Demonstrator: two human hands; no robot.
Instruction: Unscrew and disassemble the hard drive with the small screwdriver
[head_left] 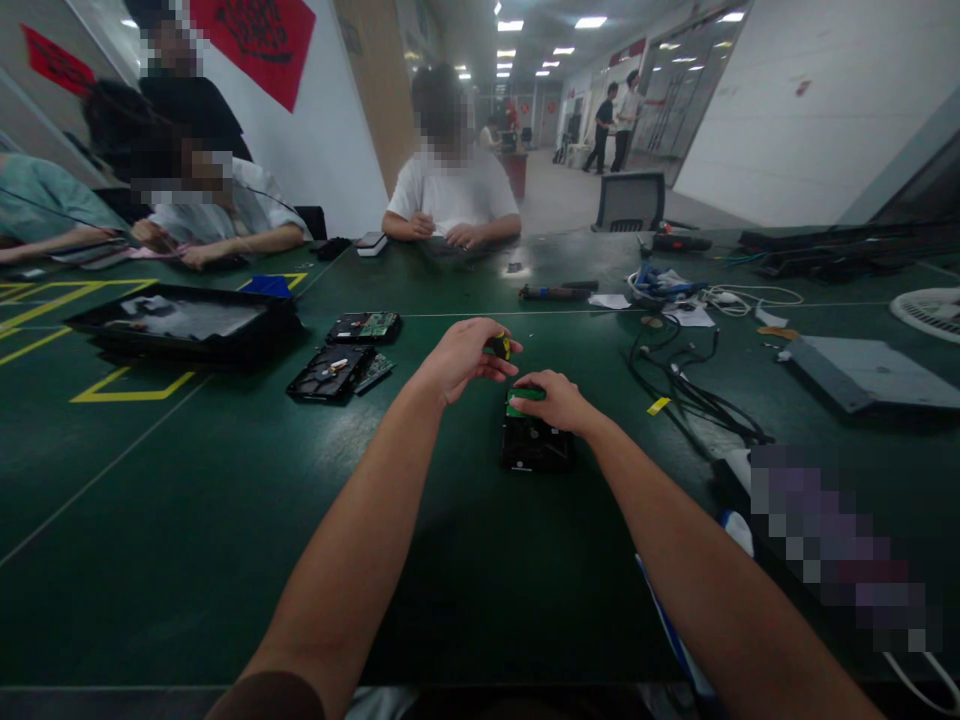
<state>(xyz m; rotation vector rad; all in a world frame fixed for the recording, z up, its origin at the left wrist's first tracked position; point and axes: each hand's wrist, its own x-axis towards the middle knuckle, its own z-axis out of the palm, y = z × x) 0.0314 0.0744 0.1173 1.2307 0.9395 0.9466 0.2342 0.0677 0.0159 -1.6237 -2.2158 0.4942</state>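
A black hard drive (534, 446) lies on the dark green table (225, 520) in front of me, a green circuit board (523, 396) on its far end. My left hand (463, 357) is closed round the yellow-and-black handle of a screwdriver (498, 347), held just above the drive's far edge. My right hand (556, 400) rests on the drive's far end, fingers curled over the green board and pressing on it.
Two opened drives (330, 372) (365, 326) and a black tray (180, 325) lie at left. Tangled black cables (682, 385), a grey flat device (870, 372) and a white fan (930, 310) are at right. People sit across and at far left.
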